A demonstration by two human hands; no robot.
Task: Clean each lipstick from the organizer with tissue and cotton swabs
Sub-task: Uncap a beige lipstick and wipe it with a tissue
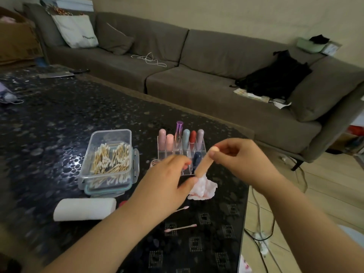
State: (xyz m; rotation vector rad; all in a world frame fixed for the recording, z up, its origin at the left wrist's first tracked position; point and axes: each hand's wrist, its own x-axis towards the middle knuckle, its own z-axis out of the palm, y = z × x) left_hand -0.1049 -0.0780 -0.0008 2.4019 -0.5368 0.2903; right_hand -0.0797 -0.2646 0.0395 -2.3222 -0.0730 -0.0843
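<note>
One legible marking found: the word "STARBUCKS" in dark capitals, printed on the white tote bag (75, 30) leaning against the sofa (177, 62) back.

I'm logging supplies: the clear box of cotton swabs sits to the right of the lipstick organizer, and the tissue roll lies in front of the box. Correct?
Not quite. In the head view the box of cotton swabs sits to the left of the lipstick organizer, not the right. The tissue roll does lie in front of the box.
</note>
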